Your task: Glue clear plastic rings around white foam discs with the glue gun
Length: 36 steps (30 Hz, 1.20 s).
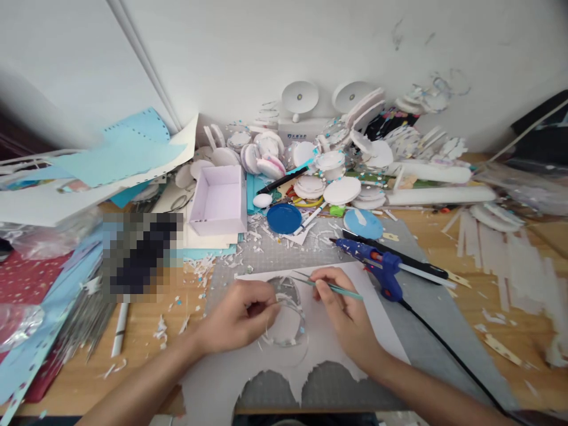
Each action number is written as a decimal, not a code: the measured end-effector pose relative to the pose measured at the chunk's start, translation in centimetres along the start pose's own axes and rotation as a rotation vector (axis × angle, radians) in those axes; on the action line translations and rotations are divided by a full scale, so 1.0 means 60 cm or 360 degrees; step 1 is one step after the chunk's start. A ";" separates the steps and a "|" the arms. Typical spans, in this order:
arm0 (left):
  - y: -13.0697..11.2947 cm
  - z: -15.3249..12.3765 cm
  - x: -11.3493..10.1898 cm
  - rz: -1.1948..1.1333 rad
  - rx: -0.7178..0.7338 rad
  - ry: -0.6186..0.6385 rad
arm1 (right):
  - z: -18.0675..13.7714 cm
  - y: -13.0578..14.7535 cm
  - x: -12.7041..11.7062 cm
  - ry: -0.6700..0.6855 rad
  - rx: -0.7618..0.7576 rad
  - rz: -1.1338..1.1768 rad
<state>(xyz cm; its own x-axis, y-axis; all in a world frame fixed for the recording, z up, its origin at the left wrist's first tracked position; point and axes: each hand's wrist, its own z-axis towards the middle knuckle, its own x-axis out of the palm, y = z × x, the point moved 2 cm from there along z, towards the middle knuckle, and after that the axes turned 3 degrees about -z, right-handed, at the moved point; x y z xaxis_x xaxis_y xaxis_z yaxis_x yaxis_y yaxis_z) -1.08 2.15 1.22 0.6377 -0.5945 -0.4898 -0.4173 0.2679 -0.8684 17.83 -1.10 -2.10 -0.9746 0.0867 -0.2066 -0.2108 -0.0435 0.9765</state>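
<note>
My left hand [242,313] is closed in a pinch at the edge of a thin, pale ring [302,322] with small blue and white bits on it. The ring is held over a cut white paper sheet [328,349] that has large round cut-outs. To the right, my right hand [341,310] grips a pair of green-handled tweezers [344,290] like a pen. The tweezers' tips point left, over a round hole in the sheet just above the ring. Whether the tips hold anything is too small to see.
A blue glue gun [377,260] lies right of my right hand, its black cord [444,340] running toward the front edge. Behind are a blue lid [284,219], a lilac box [219,204] and heaped white discs [341,190]. Paper scraps litter the grey cutting mat [444,337].
</note>
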 end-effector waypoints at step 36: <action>0.003 0.001 0.009 0.0365 0.0235 0.0001 | 0.065 -0.012 -0.018 0.0088 -0.0300 -0.0031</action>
<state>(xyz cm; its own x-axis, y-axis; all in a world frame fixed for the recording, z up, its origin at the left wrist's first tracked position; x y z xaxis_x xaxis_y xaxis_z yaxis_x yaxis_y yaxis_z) -0.79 1.93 0.80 0.5368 -0.5063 -0.6749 -0.4517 0.5032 -0.7367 19.32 2.74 -2.35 -0.9718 0.0346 -0.2333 -0.2349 -0.2283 0.9448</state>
